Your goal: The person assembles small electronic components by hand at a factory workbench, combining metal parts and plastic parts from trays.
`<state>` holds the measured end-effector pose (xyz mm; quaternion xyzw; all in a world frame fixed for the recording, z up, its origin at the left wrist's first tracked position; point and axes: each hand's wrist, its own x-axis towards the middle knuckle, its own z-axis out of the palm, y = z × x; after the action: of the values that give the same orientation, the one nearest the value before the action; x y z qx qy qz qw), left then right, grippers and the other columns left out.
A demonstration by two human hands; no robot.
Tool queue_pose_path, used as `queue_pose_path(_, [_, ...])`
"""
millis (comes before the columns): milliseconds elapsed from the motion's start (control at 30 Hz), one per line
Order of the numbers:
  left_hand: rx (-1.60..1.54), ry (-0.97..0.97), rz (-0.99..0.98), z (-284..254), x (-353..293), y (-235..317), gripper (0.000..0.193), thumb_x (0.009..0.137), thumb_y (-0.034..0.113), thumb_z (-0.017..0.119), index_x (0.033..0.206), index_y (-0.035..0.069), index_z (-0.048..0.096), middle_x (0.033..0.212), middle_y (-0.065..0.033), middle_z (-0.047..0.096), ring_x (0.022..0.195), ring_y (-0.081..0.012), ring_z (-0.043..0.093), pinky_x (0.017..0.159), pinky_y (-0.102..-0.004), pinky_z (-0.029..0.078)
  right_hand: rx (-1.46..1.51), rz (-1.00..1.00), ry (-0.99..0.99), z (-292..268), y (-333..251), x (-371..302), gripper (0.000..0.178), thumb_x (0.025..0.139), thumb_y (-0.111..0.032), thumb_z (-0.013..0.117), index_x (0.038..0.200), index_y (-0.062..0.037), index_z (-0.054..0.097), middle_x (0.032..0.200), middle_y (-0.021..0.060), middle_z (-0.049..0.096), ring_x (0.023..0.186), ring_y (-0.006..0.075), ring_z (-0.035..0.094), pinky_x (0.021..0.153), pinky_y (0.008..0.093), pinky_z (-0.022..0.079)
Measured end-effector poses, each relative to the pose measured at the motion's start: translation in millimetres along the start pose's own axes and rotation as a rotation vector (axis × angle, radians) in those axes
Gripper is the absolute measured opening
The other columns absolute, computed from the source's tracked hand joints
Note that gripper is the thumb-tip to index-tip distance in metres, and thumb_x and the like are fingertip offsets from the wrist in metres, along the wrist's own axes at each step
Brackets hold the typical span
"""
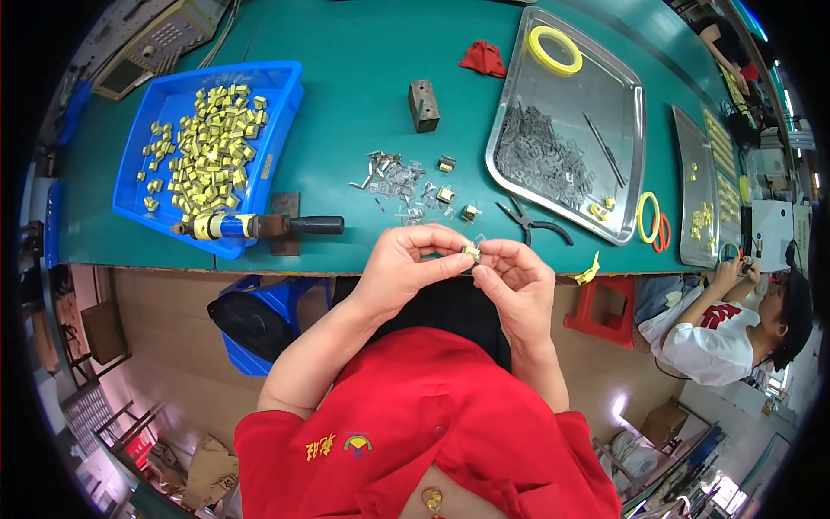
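At the table's front edge, my left hand (pixel 406 266) pinches a small yellow-taped transformer (pixel 471 252) between thumb and fingertips. My right hand (pixel 516 281) is closed close against it, its fingertips on a thin greyish clip (pixel 481 239) at the transformer's upper side. The fingers partly cover both pieces. Just beyond my hands lie a few similar yellow-and-metal transformers (pixel 445 195) and a loose pile of small metal and clear clips (pixel 395 177). Pliers with dark handles (pixel 545 228) rest to the right of my hands.
A blue bin (pixel 281 108) of yellow transformers stands at left, a black-handled tool (pixel 316 225) by its front edge. On the right, a metal tray (pixel 596 73) holds grey clips and yellow tape rolls (pixel 555 50). A metal block (pixel 424 105) stands mid-table. Another person (pixel 718 337) works far right.
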<state>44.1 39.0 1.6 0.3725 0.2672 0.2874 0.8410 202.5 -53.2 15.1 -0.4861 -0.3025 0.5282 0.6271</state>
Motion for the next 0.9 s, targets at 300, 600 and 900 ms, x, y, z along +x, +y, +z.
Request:
queue_pose_path(300, [0.06,-0.011,-0.082,3,-23,-9,0.015,0.084,-0.005,0.071,0.099,-0.003,0.072,0.101,-0.0099,0.068,0.094,-0.016,0.066,0.084,-0.0285,0.054,0.11,0.205,-0.046,-12,7,-22,0.021,0.086,0.007,0.07,0.106,0.0046,0.065,0.094,0.0063,0.069,0.08,0.0074,0.065,0.068,0.0191,0.053])
queue_pose_path(600, [0.046,0.04,-0.185,2,-27,-17,0.026,0.084,-0.006,0.071,0.11,-0.004,0.067,0.104,-0.0096,0.068,0.095,-0.0157,0.065,0.086,-0.0287,0.054,0.19,0.284,0.057,-7,18,-24,0.015,0.087,0.005,0.068,0.101,0.0045,0.065,0.088,0.0084,0.067,0.067,0.0101,0.059,0.059,0.0225,0.047])
queue_pose_path(900, [0.003,0.03,0.08,10,-29,-23,0.039,0.087,-0.005,0.069,0.124,-0.002,0.059,0.112,-0.0108,0.064,0.105,-0.0161,0.064,0.094,-0.0292,0.055,0.316,0.276,0.112,-2,19,-22,0.015,0.091,-0.001,0.064,0.105,0.0044,0.064,0.089,0.0085,0.067,0.066,0.0106,0.055,0.061,0.0249,0.045])
